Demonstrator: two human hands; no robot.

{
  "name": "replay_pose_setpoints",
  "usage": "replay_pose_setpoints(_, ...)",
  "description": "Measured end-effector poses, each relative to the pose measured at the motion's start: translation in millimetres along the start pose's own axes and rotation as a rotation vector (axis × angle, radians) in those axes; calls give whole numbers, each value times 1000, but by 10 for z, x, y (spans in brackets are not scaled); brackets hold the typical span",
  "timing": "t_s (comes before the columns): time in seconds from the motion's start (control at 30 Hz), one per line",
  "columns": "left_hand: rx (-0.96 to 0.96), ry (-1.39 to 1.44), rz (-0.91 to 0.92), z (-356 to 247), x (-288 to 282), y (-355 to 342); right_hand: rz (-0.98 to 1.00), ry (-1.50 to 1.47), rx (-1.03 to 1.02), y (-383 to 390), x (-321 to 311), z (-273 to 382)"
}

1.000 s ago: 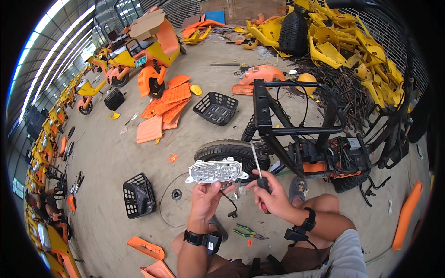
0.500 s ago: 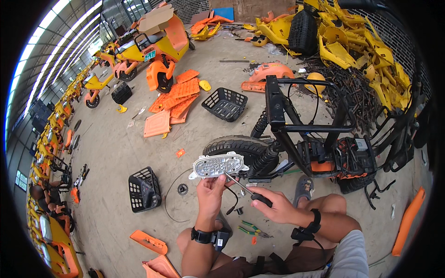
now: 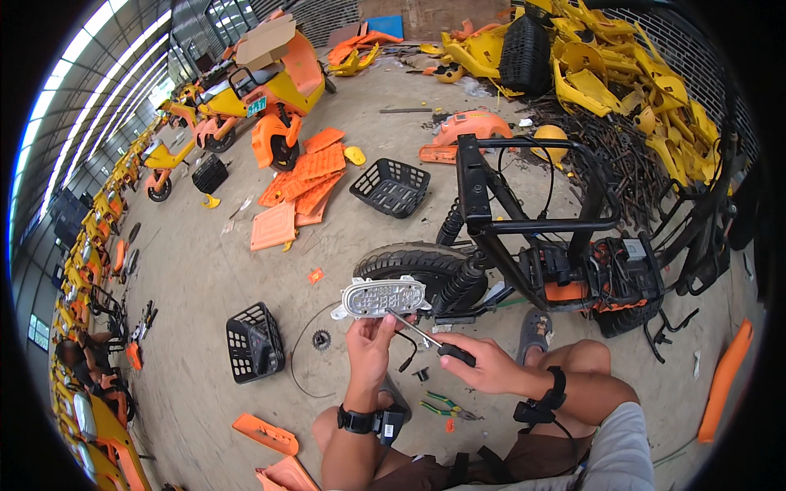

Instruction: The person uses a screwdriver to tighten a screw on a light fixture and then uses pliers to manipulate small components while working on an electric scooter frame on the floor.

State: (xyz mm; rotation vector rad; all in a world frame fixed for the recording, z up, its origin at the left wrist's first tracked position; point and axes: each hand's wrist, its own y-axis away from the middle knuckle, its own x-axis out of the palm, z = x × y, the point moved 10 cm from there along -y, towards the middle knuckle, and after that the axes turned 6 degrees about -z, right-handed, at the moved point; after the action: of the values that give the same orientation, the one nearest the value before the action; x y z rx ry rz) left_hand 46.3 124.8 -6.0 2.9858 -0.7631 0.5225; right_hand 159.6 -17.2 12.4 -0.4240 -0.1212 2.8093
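My left hand pinches the lower edge of an oval, silvery lamp unit with mounting tabs at its ends. A short black cable hangs below the lamp beside that hand. In my right hand is a screwdriver, gripped by its black handle. Its thin metal shaft slants up to the left, and the tip meets the lamp's lower edge near my left thumb. Whether the tip sits in a screw is too small to tell.
Just beyond the lamp stands a stripped black scooter frame with its tyre. Green-handled pliers lie near my legs. Black baskets and orange panels are on the floor. Yellow parts are heaped at the far right.
The whole view has shifted slightly. Both hands keep their grips, and the screwdriver tip stays at the lamp's lower edge; the lamp appears tilted a little differently.
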Motion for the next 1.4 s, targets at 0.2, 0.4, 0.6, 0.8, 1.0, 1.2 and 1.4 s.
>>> replay_pose_setpoints(0.2, 29, 18, -13, -25, -6, 1, 32, -11, 35, -1, 33, -59)
replay_pose_setpoints(0.4, 26, -9, -51, 25, -97, 5, 76, -27, 95, -8, 60, -59)
replay_pose_setpoints(0.6, 43, -3, -55, 49, -129, 3, 73, -103, 119, -11, 100, -115)
replay_pose_setpoints(0.8, 22, -86, -76, 105, -222, 4, 172, -219, 248, 18, 203, -240)
replay_pose_setpoints(1.0, 32, -114, -73, 55, -137, 6, 241, -408, 380, 59, 297, -404)
replay_pose_setpoints(1.2, 7, -149, -57, 187, -180, -11, 264, -473, 417, 38, 336, -432)
replay_pose_setpoints(1.4, 36, -203, -29, 168, -121, 11, 176, -319, 357, 40, 225, -351)
